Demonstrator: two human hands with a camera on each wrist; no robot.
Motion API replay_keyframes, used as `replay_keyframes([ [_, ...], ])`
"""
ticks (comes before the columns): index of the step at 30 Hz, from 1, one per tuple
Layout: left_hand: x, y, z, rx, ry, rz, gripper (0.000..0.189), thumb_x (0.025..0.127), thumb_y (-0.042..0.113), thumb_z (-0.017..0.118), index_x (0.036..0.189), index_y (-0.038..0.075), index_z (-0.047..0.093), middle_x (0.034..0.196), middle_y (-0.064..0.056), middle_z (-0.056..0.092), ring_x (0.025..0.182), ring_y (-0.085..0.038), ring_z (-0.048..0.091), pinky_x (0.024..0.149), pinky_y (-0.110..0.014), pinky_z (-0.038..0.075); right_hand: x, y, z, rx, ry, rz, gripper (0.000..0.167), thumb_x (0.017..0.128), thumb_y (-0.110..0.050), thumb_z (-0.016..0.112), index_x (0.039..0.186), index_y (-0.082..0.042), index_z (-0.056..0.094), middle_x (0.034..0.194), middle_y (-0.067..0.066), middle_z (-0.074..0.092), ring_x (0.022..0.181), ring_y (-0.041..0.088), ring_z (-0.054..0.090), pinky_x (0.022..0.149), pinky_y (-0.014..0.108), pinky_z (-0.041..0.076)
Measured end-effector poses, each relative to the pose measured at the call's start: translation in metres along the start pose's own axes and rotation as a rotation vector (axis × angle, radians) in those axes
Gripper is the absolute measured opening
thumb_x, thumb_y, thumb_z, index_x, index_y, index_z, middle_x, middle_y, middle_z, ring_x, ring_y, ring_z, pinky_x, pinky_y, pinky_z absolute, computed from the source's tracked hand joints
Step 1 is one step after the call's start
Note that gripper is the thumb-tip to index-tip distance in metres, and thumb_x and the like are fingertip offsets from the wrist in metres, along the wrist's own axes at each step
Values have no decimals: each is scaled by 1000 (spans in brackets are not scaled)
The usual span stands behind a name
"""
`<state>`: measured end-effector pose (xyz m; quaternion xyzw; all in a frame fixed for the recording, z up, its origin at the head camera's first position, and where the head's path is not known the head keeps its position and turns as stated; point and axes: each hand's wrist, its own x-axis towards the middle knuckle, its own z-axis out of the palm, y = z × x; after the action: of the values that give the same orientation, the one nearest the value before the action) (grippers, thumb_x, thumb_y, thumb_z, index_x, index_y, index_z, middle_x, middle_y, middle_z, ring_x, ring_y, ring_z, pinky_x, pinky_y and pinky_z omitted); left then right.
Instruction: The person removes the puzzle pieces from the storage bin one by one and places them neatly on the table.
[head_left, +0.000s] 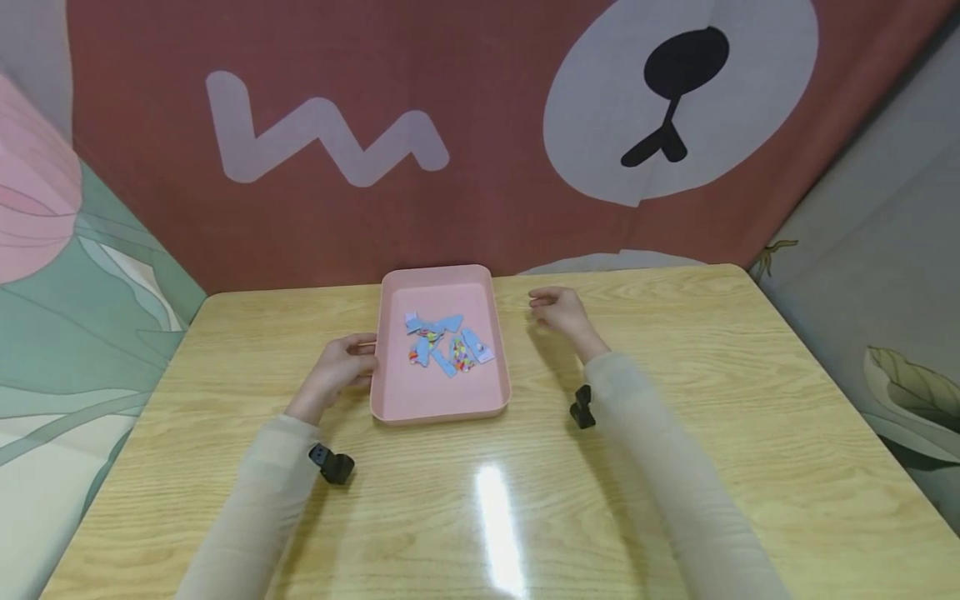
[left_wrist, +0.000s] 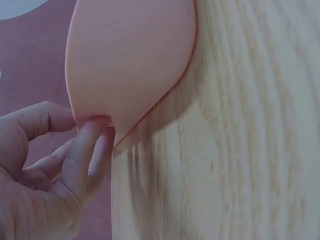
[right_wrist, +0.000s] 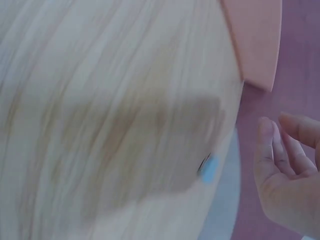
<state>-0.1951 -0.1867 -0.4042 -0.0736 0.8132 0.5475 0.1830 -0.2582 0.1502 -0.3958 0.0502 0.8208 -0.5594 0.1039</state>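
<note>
A pink shallow tray [head_left: 438, 398] stands on the wooden table, with several flat, irregular blue pieces [head_left: 452, 323] lying in its middle, some with multicoloured patterns. My left hand [head_left: 339, 365] is at the tray's left side. In the left wrist view its thumb and fingertips [left_wrist: 97, 125] touch the outer wall, the fingers relaxed. To the right of the tray, apart from it, my right hand [head_left: 564, 315] hovers above the table with loosely bent fingers and nothing visible in them. A small blurred light-blue piece [right_wrist: 208, 169] shows near that hand in the right wrist view.
The wooden table [head_left: 675, 400] ends at the back against a brown-red curtain [head_left: 480, 208] with a printed bear face. Patterned curtains hang at both sides. A black wrist camera [head_left: 331, 464] sits on the left sleeve, another camera [head_left: 582, 407] on the right.
</note>
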Motion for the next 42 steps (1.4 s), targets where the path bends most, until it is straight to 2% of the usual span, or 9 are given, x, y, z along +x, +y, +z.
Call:
replay_keyframes([
  [3,-1,1,1,-3,-1,1,59,91,5,51,146,-1,32,144,-26,43,114,-24,57,73,-20,54,-3,-9,14,-6,-36,-24,40,93,1,52,133,6,51,129,28,56,114,35,58,97,40,50],
  [6,-2,2,1,-9,-2,6,59,91,5,50,146,-1,32,144,-26,43,115,-25,56,74,-21,54,-6,-16,28,9,-52,-45,39,90,3,54,130,7,54,126,28,58,109,31,60,97,40,50],
  [13,-1,0,1,-18,3,11,58,90,3,49,146,-3,32,144,-27,42,111,-22,57,75,-21,54,-12,-25,52,-49,-116,-97,37,89,1,57,126,4,58,120,24,62,103,26,62,83,25,54],
  [20,-2,0,2,-12,5,10,58,90,3,50,145,-3,33,144,-27,43,110,-20,57,73,-20,54,-16,-26,73,-82,-183,-168,36,85,5,57,121,6,61,112,25,66,99,27,63,74,19,51],
  [23,-2,0,2,-14,3,16,58,90,3,50,145,-3,33,144,-28,43,109,-20,58,72,-20,54,-19,-27,81,-106,-206,-159,35,85,4,58,120,5,61,111,23,66,96,24,63,72,18,49],
  [29,-3,1,2,-15,1,19,59,90,3,51,145,-3,33,144,-28,43,108,-19,58,71,-20,54,-23,-28,94,-139,-248,-171,33,85,4,58,118,6,62,109,23,67,94,26,64,76,23,53],
  [38,-2,1,2,-3,8,9,58,90,3,51,145,-2,34,143,-27,44,109,-20,58,71,-20,54,-23,-21,106,-226,-264,-160,29,85,1,63,113,2,65,105,19,69,89,21,64,64,18,49],
  [42,-2,1,2,1,6,2,58,90,4,51,145,-2,33,143,-26,44,111,-21,57,72,-20,54,-22,-16,110,-241,-267,-165,28,84,2,64,112,2,66,103,18,69,90,22,64,64,17,49],
])
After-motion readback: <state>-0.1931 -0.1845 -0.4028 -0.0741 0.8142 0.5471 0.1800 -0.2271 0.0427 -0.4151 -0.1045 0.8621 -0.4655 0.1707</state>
